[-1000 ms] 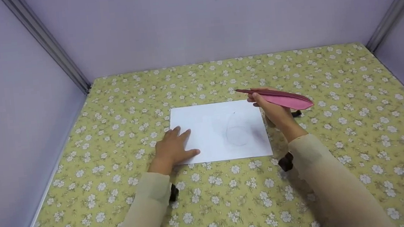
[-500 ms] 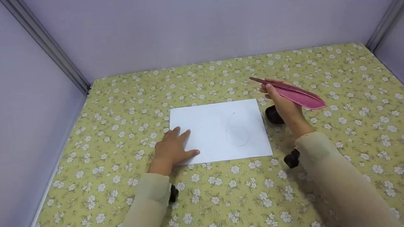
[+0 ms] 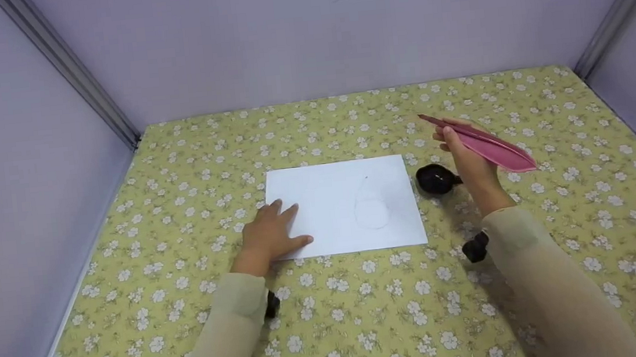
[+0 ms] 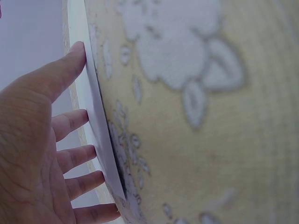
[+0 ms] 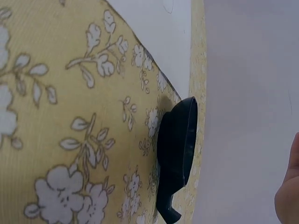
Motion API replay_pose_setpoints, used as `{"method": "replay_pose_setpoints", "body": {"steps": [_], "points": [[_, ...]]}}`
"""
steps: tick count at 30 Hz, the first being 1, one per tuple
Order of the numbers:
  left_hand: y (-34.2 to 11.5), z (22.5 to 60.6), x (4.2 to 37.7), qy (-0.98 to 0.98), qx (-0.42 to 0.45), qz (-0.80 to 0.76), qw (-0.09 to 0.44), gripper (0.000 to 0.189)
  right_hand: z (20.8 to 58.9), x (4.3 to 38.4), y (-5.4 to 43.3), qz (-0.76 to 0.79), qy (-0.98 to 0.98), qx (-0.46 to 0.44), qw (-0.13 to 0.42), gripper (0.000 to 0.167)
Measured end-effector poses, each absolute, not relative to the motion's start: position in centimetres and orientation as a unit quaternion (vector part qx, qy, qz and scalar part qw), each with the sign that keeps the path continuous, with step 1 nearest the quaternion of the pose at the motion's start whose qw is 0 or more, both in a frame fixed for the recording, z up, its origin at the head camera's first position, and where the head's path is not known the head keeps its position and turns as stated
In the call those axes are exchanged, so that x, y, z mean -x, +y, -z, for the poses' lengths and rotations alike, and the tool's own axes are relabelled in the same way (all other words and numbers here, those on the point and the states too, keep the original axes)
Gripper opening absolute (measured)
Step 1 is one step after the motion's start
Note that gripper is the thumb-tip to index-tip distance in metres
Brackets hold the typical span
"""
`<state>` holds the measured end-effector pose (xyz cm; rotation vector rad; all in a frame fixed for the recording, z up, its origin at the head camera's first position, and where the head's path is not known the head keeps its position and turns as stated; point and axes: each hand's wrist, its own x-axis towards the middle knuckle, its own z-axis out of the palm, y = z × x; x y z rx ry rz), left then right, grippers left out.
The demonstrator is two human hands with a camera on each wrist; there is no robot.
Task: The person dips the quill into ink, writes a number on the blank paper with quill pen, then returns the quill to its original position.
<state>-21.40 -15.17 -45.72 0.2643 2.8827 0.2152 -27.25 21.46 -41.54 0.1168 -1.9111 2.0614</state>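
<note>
A white sheet of paper (image 3: pixel 344 205) with a faint pencil outline lies on the flowered yellow tablecloth (image 3: pixel 367 325). My left hand (image 3: pixel 269 234) rests flat on the sheet's near left corner, fingers spread; the left wrist view shows the left hand (image 4: pixel 51 154) against the paper edge (image 4: pixel 96 135). My right hand (image 3: pixel 464 155) holds a pink feather quill (image 3: pixel 484 144) above the cloth, right of the paper, tip pointing up and left. A small black dish (image 3: pixel 436 179) sits just left of that hand, and the black dish (image 5: pixel 180 151) shows close up in the right wrist view.
Pale lilac walls (image 3: pixel 304 34) close the table in at the back and both sides, with metal strips in the corners. Flowered cloth stretches bare in front of the paper and far right.
My right hand has carried the pink quill to the right and slightly back, off the paper's edge, uncovering the black dish. The left hand has stayed put on the sheet.
</note>
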Motion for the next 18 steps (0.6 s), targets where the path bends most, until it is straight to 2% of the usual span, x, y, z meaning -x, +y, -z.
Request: {"method": "replay_pose_setpoints", "body": {"steps": [7, 18], "points": [[-15.3, 45.8, 21.5, 0.987, -0.095, -0.063, 0.112, 0.081, 41.6, 26.9, 22.8, -0.74, -0.646, -0.043, 0.179, 0.032], [-15.3, 45.9, 21.5, 0.986, -0.096, -0.065, 0.118, 0.081, 41.5, 25.3, 25.0, -0.718, -0.678, -0.009, 0.157, 0.032]]}}
